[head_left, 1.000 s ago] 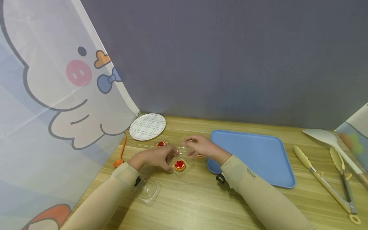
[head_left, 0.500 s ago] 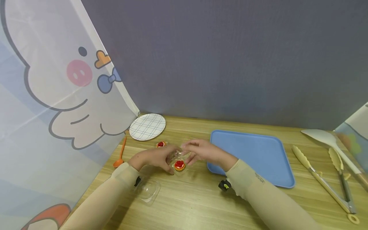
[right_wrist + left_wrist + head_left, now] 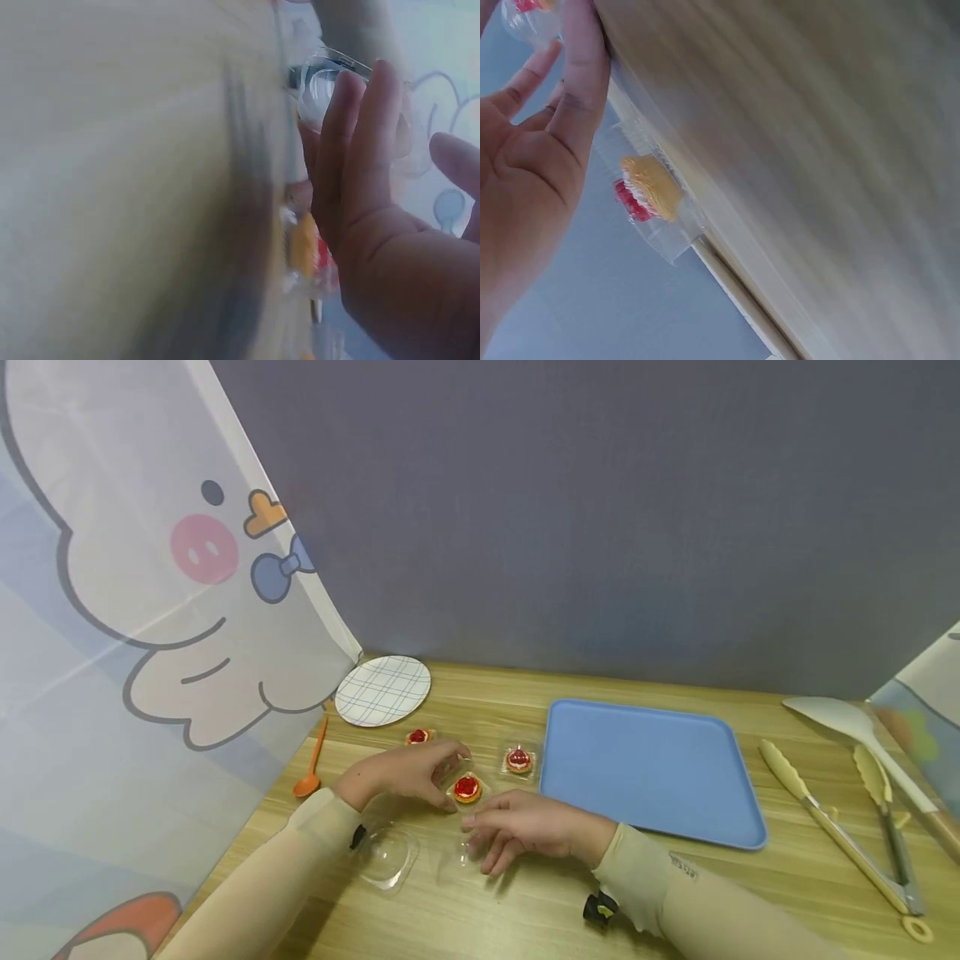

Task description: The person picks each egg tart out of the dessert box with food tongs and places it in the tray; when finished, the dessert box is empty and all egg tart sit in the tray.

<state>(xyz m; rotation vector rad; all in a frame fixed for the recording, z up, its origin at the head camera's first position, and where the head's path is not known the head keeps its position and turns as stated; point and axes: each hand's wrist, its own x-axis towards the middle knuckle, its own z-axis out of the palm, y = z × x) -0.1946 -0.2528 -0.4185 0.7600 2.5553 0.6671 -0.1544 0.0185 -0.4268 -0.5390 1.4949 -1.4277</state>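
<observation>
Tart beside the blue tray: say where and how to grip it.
Likely best pinched by the near and far edges of its clear case, from above: the case lies flat and spreads wider than the tart, and the blue tray lies close on its right.

Soft, fairly even light fills the head view, leaving a pale sheen on the bench [image 3: 517, 914] toward 6 o'clock and glints on the clear plastic lid [image 3: 386, 856] at 7 o'clock, while wide-angle stretch draws out the sleeves [image 3: 262, 868] toward 5 and 7 o'clock. The left wrist view is dimmer, its bench smeared and darkest toward 2 o'clock, the tart [image 3: 652, 187] at 9 o'clock sharper. The right wrist view is hazy, the printed wall [image 3: 441, 101] washed out at 2 o'clock, a blurred shadow spreading near 6 o'clock.
</observation>
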